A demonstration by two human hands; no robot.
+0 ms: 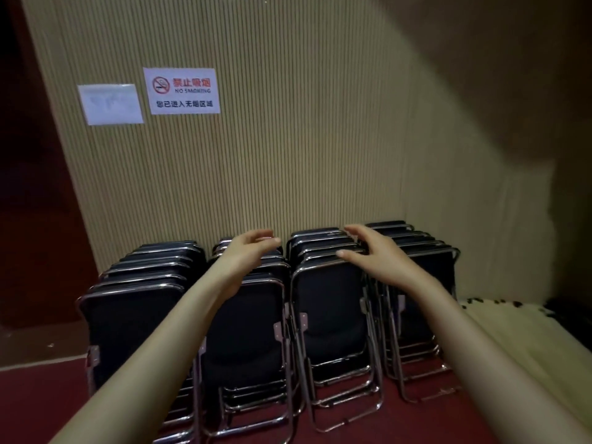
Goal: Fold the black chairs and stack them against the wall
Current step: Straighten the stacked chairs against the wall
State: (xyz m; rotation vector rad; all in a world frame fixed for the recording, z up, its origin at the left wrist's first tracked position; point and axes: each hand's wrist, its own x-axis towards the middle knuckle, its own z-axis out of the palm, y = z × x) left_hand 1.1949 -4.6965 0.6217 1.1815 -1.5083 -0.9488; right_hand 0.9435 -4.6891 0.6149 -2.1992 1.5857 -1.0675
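Several folded black chairs with chrome frames lean in four rows against the ribbed beige wall (320,139). The front chair of the third row (330,315) stands nearest to me, beside the front chair of the second row (246,331). My left hand (246,251) hovers over the top of the second row, fingers loosely extended, holding nothing. My right hand (368,251) is spread above the top rail of the third row's front chair, thumb near the rail; I cannot tell if it touches. Both forearms reach in from below.
A no-smoking sign (181,91) and a white sheet (110,104) hang on the wall. Dark red carpet (416,421) covers the floor. A dark doorway or panel (32,219) lies to the left. A pale cloth-covered surface (519,341) sits at right.
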